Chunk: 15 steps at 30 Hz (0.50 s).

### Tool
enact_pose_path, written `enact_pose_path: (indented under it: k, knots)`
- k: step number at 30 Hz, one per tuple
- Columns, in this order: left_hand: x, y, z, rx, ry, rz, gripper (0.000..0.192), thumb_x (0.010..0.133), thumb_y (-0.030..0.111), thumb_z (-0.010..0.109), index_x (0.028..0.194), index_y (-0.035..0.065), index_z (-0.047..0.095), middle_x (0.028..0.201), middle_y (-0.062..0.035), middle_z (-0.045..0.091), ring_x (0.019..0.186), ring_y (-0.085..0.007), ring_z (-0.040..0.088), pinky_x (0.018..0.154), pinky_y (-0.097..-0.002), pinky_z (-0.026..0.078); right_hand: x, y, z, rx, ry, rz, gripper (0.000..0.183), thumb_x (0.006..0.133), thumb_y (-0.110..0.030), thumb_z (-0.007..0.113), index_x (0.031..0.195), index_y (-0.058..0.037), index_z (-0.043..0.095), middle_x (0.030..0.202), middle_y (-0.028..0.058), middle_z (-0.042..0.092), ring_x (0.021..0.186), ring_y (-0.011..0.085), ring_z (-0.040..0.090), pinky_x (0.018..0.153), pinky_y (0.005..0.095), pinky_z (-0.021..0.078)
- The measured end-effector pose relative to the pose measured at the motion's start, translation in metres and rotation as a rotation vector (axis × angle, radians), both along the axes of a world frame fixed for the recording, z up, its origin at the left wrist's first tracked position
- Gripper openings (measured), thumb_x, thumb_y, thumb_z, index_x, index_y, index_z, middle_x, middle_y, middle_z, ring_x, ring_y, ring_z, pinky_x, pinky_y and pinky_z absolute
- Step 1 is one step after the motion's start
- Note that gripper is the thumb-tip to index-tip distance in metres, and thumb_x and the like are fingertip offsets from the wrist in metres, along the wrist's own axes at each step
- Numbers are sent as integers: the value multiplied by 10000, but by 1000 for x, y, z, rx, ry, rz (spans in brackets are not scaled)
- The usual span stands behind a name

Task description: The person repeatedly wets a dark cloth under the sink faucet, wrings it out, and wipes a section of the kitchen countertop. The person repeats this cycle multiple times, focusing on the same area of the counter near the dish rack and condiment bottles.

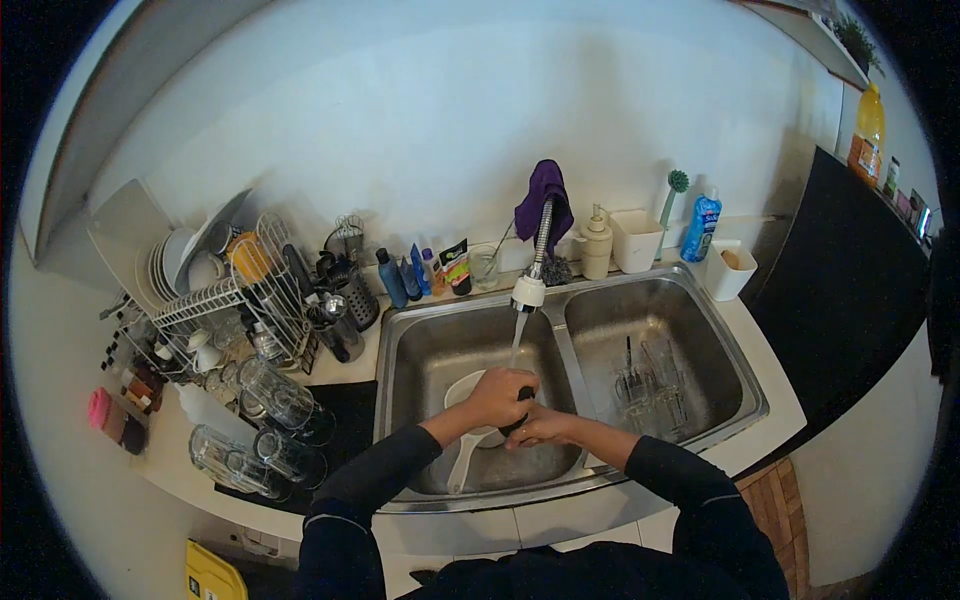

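Over the left basin of the steel double sink (480, 501), water runs from the flexible faucet (529, 292) onto or just behind my hands. My left hand (504, 396) is closed around the upper end of a black object (516, 426), whose kind I cannot tell. My right hand (541, 427) grips its lower part, close against the left. Beneath them in the basin lies a white pan or bowl (459, 388), partly hidden by my hands, with a white handle (463, 466) pointing towards me. In the right basin lie several clear glasses (656, 382) and a dark utensil.
A loaded dish rack (199, 300) and upturned glass mugs (277, 397) stand at the left. Behind the sink are small bottles and tubes (424, 274), a soap pump (596, 244), a white container (636, 240), a green brush (671, 196) and a blue bottle (702, 225).
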State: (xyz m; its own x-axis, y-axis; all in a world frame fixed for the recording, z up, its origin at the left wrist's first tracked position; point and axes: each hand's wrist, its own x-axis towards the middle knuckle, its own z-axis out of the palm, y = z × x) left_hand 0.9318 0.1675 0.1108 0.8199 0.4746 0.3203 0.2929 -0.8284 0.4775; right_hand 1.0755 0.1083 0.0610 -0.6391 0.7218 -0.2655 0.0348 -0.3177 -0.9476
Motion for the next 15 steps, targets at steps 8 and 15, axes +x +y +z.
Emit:
enact_pose_path:
  k: [8,15]
  knots:
    - [-32,-10,0,128,-307,308,261,694,129,650,936,58,586,902,-129,592,839,-360,590,735,-444,470,87,64,21,525,-549,-39,522,753,-139,744,1228,-58,542,977,74,661,951,192,612,843,338,489]
    - [-70,-41,-2,60,-415,513,241,735,86,652,965,43,591,920,-132,604,878,-331,609,785,-392,475,176,193,38,200,-237,-974,205,943,-219,478,1086,-114,581,987,40,625,901,170,613,674,299,478]
